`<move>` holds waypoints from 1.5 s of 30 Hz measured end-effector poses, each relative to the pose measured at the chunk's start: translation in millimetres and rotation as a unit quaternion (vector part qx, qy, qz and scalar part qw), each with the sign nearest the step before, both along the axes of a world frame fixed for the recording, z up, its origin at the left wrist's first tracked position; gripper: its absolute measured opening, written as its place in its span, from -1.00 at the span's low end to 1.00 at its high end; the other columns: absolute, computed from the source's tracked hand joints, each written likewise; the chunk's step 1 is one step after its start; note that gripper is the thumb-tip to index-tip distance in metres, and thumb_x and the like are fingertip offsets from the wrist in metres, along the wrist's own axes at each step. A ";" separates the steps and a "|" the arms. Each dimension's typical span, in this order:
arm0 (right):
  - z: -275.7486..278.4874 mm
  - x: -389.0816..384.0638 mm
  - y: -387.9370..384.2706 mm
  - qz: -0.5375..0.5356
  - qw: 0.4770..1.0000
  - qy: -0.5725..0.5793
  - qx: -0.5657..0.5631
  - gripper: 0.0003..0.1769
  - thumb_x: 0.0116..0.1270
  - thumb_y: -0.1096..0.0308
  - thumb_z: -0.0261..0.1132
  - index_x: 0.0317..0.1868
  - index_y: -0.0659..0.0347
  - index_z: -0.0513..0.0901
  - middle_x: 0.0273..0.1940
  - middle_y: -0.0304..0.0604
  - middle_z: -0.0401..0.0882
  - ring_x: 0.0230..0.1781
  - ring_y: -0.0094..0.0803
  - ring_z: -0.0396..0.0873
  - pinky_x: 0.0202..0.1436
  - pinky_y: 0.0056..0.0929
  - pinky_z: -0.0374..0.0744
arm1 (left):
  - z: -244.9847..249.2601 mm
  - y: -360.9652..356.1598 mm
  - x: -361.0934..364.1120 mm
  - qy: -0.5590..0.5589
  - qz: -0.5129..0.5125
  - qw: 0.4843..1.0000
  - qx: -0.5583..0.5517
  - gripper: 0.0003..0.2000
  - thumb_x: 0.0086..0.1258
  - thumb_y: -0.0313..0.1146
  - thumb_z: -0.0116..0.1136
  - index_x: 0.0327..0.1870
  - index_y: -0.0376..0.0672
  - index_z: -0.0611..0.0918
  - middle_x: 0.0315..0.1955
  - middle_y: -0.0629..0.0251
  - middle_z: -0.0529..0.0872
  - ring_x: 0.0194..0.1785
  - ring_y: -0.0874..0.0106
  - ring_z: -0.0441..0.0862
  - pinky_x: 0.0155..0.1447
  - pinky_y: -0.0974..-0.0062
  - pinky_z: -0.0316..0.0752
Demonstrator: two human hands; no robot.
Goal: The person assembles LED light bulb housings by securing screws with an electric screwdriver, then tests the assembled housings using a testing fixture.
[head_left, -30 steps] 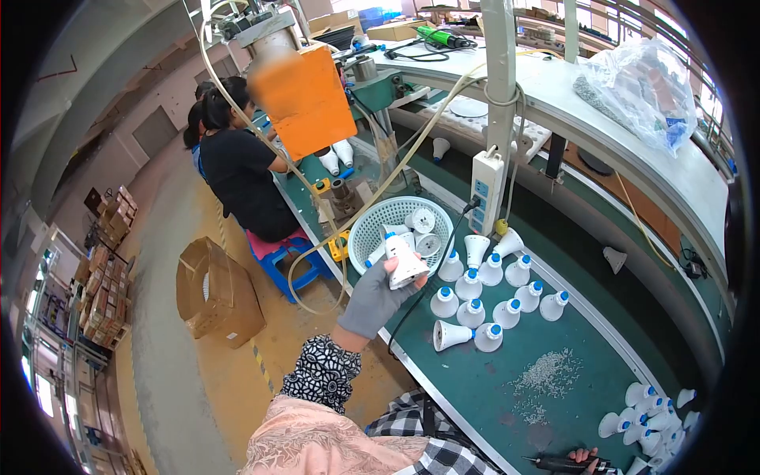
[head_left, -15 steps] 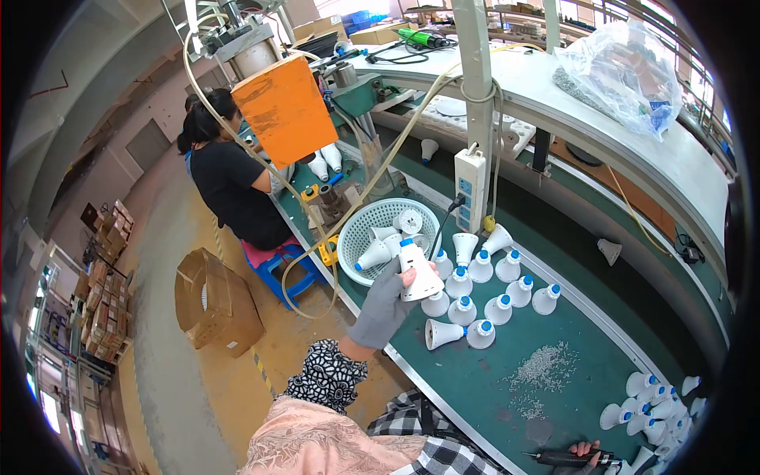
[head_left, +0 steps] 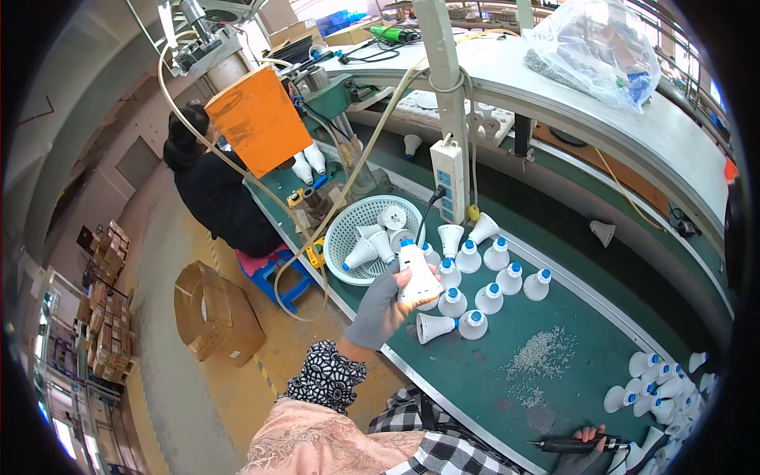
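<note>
My left hand (head_left: 378,307), in a grey glove with bare fingertips, grips a white cone-shaped lamp housing (head_left: 417,279) with a blue cap pointing up. A bright patch of light falls on the housing's lower part and the glove. Low at the right, my right hand (head_left: 587,445) is wrapped round a black electric screwdriver (head_left: 566,446), its thin bit pointing left. Just behind the held housing stands a pale perforated basket (head_left: 340,252) with several housings inside. Similar blue-capped housings (head_left: 489,298) stand right of it; one lies on its side (head_left: 434,328).
Small screws (head_left: 542,354) lie scattered on the green bench (head_left: 467,380). More housings (head_left: 661,388) crowd the right end. A power strip (head_left: 449,180) hangs on a post, its cable near the basket. Left are an orange machine box (head_left: 260,119), a seated person (head_left: 218,194) and a carton (head_left: 218,313).
The view has shifted, so the bench things appear farther left. My left hand still holds the housing, now under brighter light. The seated person has moved farther behind the orange box.
</note>
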State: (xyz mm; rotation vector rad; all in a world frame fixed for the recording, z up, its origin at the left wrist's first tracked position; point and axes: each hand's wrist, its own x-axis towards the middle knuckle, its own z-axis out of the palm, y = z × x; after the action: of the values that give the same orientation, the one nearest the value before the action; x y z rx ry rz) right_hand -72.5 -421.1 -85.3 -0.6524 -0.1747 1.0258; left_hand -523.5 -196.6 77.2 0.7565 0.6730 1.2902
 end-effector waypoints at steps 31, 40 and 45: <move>-20.2 7.1 1.1 -0.035 0.999 0.010 -0.003 -0.67 0.53 0.19 0.14 0.10 0.27 0.46 -0.33 -0.23 0.33 -0.32 -0.45 0.33 -0.16 -0.46 0.45 | -1.7 -7.4 -6.1 -0.035 0.032 0.999 -0.009 -0.52 0.52 -0.25 0.01 0.33 -0.36 0.32 0.16 0.02 0.53 0.27 0.22 0.53 0.34 0.29 0.51; -12.2 9.2 -3.9 0.009 1.000 0.022 0.021 -0.68 0.52 0.20 0.15 0.06 0.29 0.49 -0.28 -0.15 0.41 -0.22 -0.34 0.39 -0.02 -0.34 0.47 | -7.5 -6.3 -6.8 -0.036 0.044 0.998 -0.006 -0.51 0.51 -0.26 0.04 0.32 -0.41 0.33 0.16 0.00 0.53 0.28 0.19 0.53 0.37 0.28 0.50; -30.6 12.8 -0.6 -0.028 0.999 -0.016 0.003 -0.65 0.54 0.19 0.14 0.16 0.24 0.42 -0.32 -0.27 0.28 -0.34 -0.52 0.31 -0.23 -0.56 0.49 | -8.1 -5.3 -9.3 -0.043 0.050 0.998 -0.006 -0.51 0.51 -0.25 0.05 0.31 -0.42 0.33 0.17 0.00 0.53 0.27 0.19 0.53 0.37 0.27 0.48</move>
State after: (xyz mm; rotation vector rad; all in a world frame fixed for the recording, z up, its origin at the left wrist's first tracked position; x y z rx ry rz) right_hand -59.7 -421.8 -115.9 -0.6642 -0.1866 0.9612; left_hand -532.8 -201.9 69.1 0.6591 0.6550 1.4010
